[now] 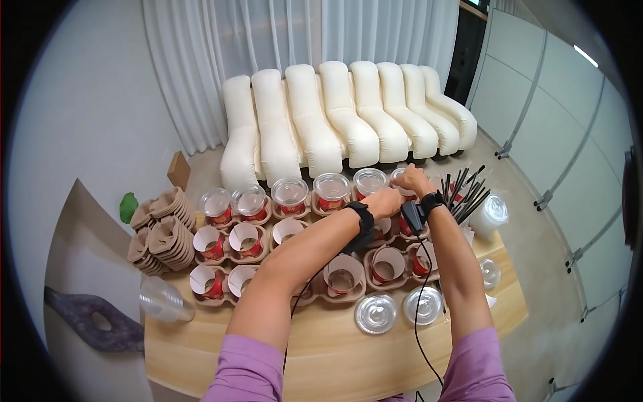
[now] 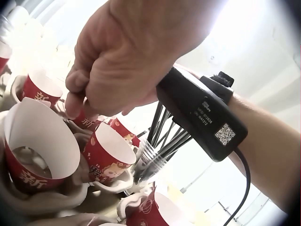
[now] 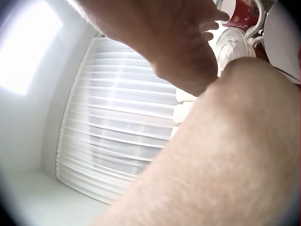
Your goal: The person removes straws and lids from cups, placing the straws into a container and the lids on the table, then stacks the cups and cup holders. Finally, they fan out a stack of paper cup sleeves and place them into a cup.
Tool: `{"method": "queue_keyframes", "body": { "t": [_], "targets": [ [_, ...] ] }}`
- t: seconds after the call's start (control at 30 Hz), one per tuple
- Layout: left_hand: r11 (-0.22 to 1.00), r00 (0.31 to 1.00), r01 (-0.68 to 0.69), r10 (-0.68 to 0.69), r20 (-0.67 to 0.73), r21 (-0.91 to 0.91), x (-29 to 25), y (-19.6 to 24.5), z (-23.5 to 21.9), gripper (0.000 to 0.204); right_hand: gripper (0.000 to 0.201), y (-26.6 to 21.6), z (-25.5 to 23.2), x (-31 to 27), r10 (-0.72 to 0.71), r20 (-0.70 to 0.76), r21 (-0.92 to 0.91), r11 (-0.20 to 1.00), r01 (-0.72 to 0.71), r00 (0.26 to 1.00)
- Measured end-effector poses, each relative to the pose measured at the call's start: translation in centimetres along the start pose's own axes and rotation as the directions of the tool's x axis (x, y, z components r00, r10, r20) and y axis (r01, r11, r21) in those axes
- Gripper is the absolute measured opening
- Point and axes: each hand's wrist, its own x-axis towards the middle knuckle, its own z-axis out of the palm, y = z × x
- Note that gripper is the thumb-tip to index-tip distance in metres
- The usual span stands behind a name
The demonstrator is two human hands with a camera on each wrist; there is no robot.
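Along the table's (image 1: 335, 367) far edge, cardboard carriers (image 1: 268, 213) likely keep our lidded cups (image 1: 291, 194) steady; our left hand (image 1: 386, 202) and right hand (image 1: 415, 179) nearly meet at the right-end cup (image 1: 398, 171), their grip we cannot tell

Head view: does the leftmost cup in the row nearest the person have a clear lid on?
No, that cup is uncovered, its white inside showing, while a clear lid tops the farthest row's leftmost cup.
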Motion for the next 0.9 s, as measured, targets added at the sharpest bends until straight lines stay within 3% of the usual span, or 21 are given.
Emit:
{"method": "queue_keyframes", "body": {
  "t": [0.1, 0.17, 0.27, 0.37, 0.53, 0.6, 0.8, 0.9],
  "targets": [
    [0.991, 0.992, -0.089, 0.079, 0.101, 0.100, -0.1, -0.3, -0.4, 0.020, 0.104, 0.8, -0.1, 0.4, -0.064, 0.078, -0.040, 0.997, 0.068, 0.995],
    [0.987, 0.990, -0.098, 0.083, 0.113, 0.131, -0.1, -1.1, 0.9, 0.020, 0.097, 0.7, -0.6, -0.4, -0.185, 0.064, -0.056, 0.981, 0.188, 0.981],
    [0.979, 0.992, -0.084, 0.064, 0.111, 0.188, -0.4, -1.4, 1.5, 0.019, 0.098, 0.7, -0.2, -0.6, -0.212, -0.002, -0.120, 0.970, 0.210, 0.977],
    [0.963, 0.990, -0.086, 0.054, 0.129, 0.255, -0.4, -1.6, 1.6, 0.018, 0.108, 0.5, -0.4, -0.7, -0.149, 0.045, -0.129, 0.980, 0.154, 0.988],
    [0.941, 0.977, -0.088, 0.019, 0.210, 0.327, 0.5, -1.7, 1.9, 0.021, 0.110, 0.3, 0.1, -0.5, -0.166, -0.005, -0.128, 0.978, 0.164, 0.986],
    [0.943, 0.966, 0.016, -0.099, 0.237, 0.331, 1.2, -1.7, 2.5, 0.022, 0.111, 0.5, 0.2, -0.5, -0.175, -0.011, -0.104, 0.979, 0.173, 0.985],
    [0.905, 0.944, -0.085, -0.060, 0.323, 0.416, 0.9, -0.9, 0.9, 0.024, 0.111, 0.1, 0.0, -0.8, -0.152, -0.032, -0.081, 0.985, 0.149, 0.988],
    [0.904, 0.928, -0.054, -0.112, 0.355, 0.424, 1.5, -1.2, 1.3, 0.025, 0.110, 0.2, 0.4, -0.2, -0.148, -0.062, -0.090, 0.986, 0.142, 0.987]
  ]
}}
